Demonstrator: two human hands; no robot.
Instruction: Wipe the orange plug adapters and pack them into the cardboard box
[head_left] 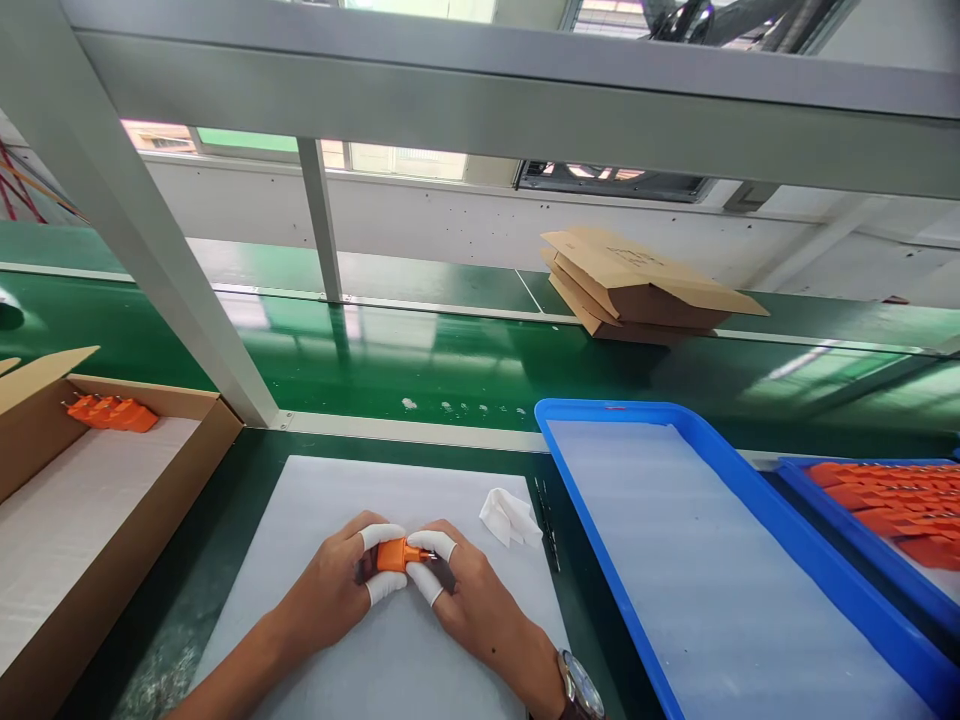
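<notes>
At the far left, an open cardboard carton (pixel 135 550) stands on the dark green surface (pixel 217 500), its bottom covered in white; a short row of orange plugs (pixel 120 413) lies in its far corner, with thin metal pins showing at the left end. A grey metal post (pixel 172 260) slants down to the surface just beyond the carton's far right corner.

Next comes a pale mat (pixel 315 500), lying flat. Above it, the left hand (pixel 334 580) has white covers on thumb and forefinger, and these fingers pinch the body of an orange plug (pixel 391 555). The plug is held between the two hands over the mat, pins pointing right. The right hand (pixel 480 590), with the same white covers, pinches the plug near its pin end; a watch (pixel 579 685) circles that wrist.

Right of the hands, a crumpled white cloth (pixel 510 515) lies near the mat's far right corner, and slender dark tools (pixel 547 525) lie just beside the mat's edge. Then comes a long blue tray (pixel 750 490) with a whitish lining. Beyond its far end sits folded brown cardboard (pixel 637 280). At the far right, a second blue tray (pixel 847 525) holds rows of orange pieces (pixel 900 510).
</notes>
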